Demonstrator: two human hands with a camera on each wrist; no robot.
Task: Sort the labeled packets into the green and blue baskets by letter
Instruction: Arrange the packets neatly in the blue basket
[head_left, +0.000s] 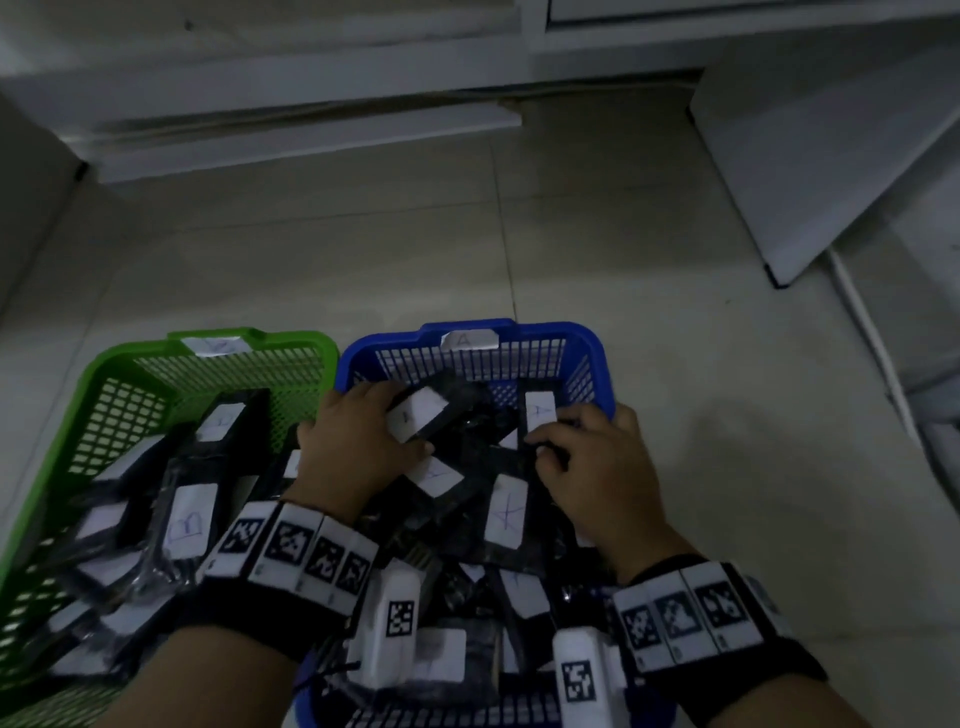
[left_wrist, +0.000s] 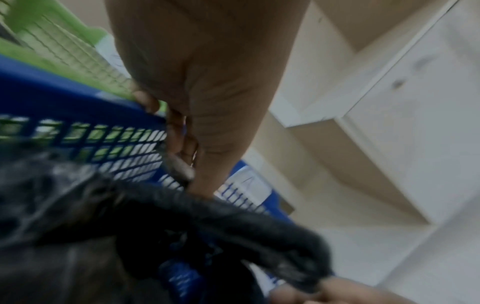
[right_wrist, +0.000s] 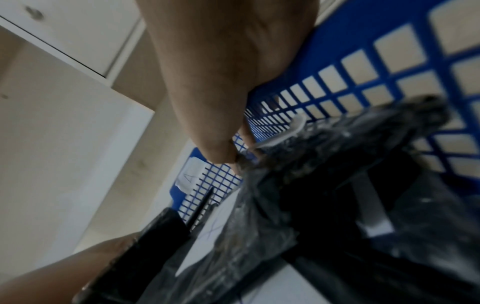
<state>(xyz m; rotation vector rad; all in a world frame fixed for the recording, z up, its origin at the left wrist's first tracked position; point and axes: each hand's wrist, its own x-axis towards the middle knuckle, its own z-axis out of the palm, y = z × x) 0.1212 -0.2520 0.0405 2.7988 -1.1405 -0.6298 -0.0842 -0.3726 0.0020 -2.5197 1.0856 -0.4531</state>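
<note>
A green slotted plastic basket (head_left: 104, 395) on the left holds black packets with white labels, touching the blue slotted plastic basket (head_left: 582, 343) beside it. Over the blue basket's crowded pile, the left hand (head_left: 353, 441) grips a black plastic packet with a white label (head_left: 423, 413), fingers curled round its edge. The right hand (head_left: 597, 467) pinches another black labelled packet (head_left: 540, 415) near the right wall. Pale tiled floor (head_left: 415, 249) lies open beyond both baskets.
</note>
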